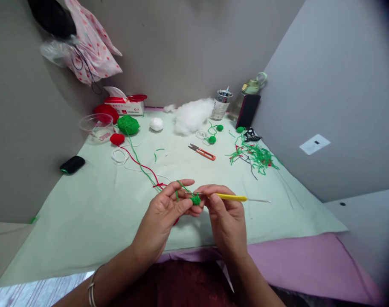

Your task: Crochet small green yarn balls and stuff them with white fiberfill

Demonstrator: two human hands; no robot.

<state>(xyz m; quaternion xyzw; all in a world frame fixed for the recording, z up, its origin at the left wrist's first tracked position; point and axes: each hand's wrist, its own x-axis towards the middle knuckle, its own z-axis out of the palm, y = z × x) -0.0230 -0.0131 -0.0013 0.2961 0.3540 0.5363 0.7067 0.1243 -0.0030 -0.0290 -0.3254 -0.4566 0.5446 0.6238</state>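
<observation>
My left hand (167, 211) pinches a small green crocheted piece (196, 199), with green yarn looped over its index finger. My right hand (224, 213) grips a yellow-handled crochet hook (236, 197), its metal tip pushed into the green piece and its tail pointing right. The green strand (140, 164) runs back across the pale green table cover (85, 213) to a green yarn ball (128, 124). A red strand lies beside it and leads to a small red ball (117, 138).
Orange-handled snips (202, 152) lie mid-table. A heap of green yarn scraps (255, 155) sits to the right, white stuffing (193, 115) and a white ball (156, 123) at the back. A clear bowl (97, 126), tissue box (126, 104), dark phone (248, 111) and black object (72, 164) ring the edges.
</observation>
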